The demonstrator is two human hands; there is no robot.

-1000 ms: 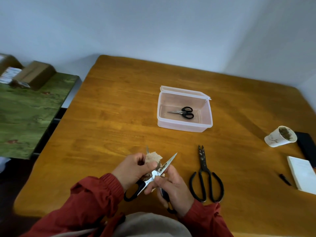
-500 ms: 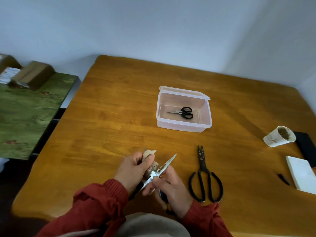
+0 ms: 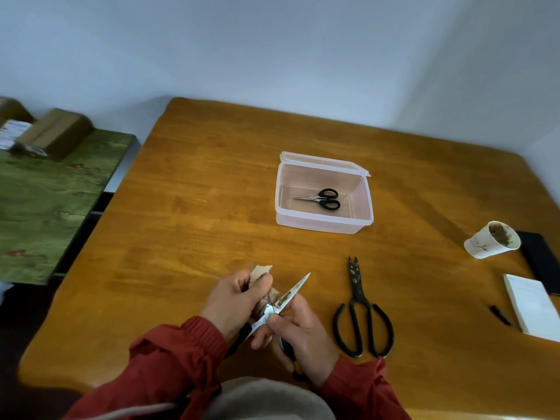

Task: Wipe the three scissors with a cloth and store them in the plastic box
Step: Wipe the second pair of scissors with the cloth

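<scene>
Wooden table [image 3: 197, 207] | left hand [image 3: 233, 298] grips cloth [image 3: 260, 272] | right hand [image 3: 303, 331] grips scissors [image 3: 291, 295] | no legible writing

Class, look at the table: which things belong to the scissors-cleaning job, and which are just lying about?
Job:
held scissors
cloth
black shears
small scissors in the box
left hand
right hand

Lying about:
paper cup
notepad
black slab
small black piece
cardboard boxes

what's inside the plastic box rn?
One small black-handled scissors lies flat on the floor of the plastic box, blades closed. Lid open; nothing else shows inside through the clear walls.
</scene>
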